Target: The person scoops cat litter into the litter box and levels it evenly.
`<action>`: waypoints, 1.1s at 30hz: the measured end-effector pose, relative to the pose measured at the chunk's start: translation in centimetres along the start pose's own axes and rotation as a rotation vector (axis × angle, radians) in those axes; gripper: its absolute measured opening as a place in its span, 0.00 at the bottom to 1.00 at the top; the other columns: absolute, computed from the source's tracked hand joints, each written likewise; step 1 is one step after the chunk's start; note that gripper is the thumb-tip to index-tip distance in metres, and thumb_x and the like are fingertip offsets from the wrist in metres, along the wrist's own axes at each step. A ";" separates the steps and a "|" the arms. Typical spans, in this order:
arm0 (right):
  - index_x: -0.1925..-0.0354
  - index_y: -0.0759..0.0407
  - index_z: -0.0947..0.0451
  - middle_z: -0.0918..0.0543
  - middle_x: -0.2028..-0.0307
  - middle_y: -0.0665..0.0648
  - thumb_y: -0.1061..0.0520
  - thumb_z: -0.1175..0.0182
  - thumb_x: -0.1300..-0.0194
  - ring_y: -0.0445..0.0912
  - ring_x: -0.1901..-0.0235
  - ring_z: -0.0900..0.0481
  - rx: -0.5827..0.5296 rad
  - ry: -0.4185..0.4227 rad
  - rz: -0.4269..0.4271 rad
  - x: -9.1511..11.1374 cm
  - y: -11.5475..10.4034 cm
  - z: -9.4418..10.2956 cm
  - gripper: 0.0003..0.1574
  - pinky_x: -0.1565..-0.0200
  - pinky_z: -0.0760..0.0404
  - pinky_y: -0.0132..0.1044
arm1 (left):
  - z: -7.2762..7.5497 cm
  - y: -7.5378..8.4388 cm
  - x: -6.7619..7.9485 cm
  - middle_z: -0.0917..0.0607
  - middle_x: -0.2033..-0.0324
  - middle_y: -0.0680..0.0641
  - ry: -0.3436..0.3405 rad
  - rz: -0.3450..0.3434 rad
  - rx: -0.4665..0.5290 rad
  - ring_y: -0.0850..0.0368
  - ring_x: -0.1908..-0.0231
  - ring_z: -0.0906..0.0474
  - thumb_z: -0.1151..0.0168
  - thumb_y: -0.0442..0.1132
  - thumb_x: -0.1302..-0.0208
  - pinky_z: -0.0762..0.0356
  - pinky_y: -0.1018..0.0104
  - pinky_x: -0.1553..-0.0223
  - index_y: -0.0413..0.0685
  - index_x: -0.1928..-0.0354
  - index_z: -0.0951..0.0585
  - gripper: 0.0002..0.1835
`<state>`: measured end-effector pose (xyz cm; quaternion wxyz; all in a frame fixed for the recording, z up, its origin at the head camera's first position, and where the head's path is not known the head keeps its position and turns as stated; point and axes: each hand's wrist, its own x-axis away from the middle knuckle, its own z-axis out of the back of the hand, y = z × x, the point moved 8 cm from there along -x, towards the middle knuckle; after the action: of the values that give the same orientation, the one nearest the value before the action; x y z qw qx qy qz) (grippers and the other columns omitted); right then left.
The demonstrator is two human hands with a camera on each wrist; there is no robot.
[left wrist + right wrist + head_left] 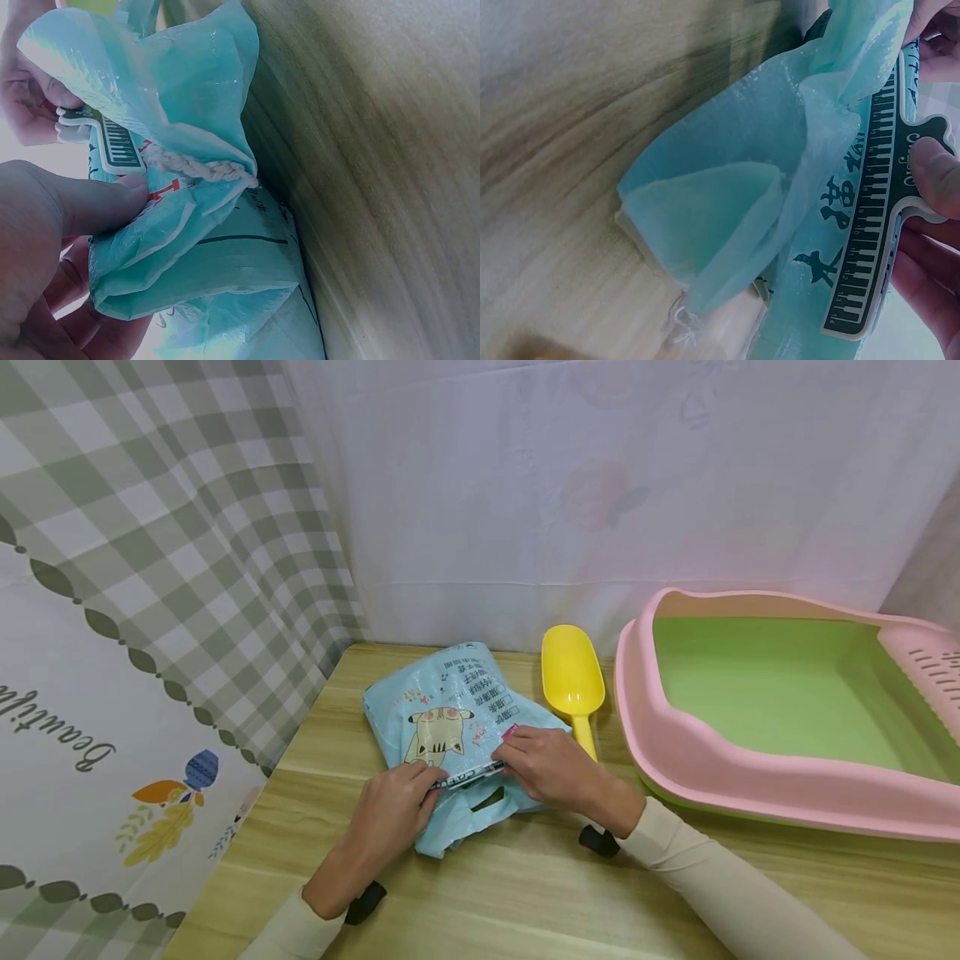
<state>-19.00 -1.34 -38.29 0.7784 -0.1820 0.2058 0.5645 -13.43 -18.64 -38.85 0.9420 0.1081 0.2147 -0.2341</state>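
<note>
A pale blue plastic bag [450, 689] printed with a cartoon cat lies on the wooden table, its near end folded over. Across the fold sits a long bag clip [870, 210] with a piano-key pattern. My right hand [551, 768] pinches the clip's dark grip, thumb on top and fingers beneath. With its thumb and fingers, my left hand [393, 806] grips the folded edge by the clip's other end. Loose plastic with a handle hole [487, 800] hangs toward me. A braided white cord [202, 166] shows against the bag in the left wrist view.
Right of the bag lies a yellow scoop [572, 672], its handle running behind my right hand. A pink and green litter box [712, 777] stands at the right. Checked fabric [225, 510] hangs on the left, white fabric [480, 510] behind the table.
</note>
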 end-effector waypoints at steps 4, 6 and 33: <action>0.55 0.56 0.14 0.10 0.60 0.51 0.61 0.23 0.32 0.47 0.56 0.11 -0.002 0.016 0.000 0.1 0.0 0.4 0.10 0.52 0.12 0.39 | 0.1 0.1 0.0 0.11 0.67 0.49 0.007 -0.006 0.000 0.52 0.68 0.12 0.13 0.30 0.46 0.13 0.55 0.69 0.45 0.59 0.09 0.14; 0.55 0.56 0.13 0.09 0.60 0.51 0.61 0.23 0.32 0.47 0.56 0.11 -0.006 0.020 -0.003 0.2 0.1 0.5 0.09 0.53 0.12 0.39 | 0.1 0.1 0.0 0.11 0.67 0.49 0.007 -0.009 0.000 0.52 0.69 0.12 0.13 0.30 0.46 0.13 0.55 0.69 0.45 0.58 0.08 0.14; 0.51 0.58 0.11 0.06 0.55 0.54 0.64 0.22 0.35 0.49 0.53 0.08 -0.006 0.040 -0.022 1.1 -0.1 1.4 0.14 0.51 0.10 0.43 | 0.2 0.5 -0.1 0.12 0.70 0.50 0.010 -0.029 -0.020 0.54 0.71 0.13 0.14 0.28 0.46 0.15 0.57 0.72 0.44 0.63 0.08 0.11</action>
<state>-18.44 0.25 -37.67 0.7796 -0.1979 0.2176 0.5530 -13.25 -18.24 -38.58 0.9386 0.0968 0.2232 -0.2448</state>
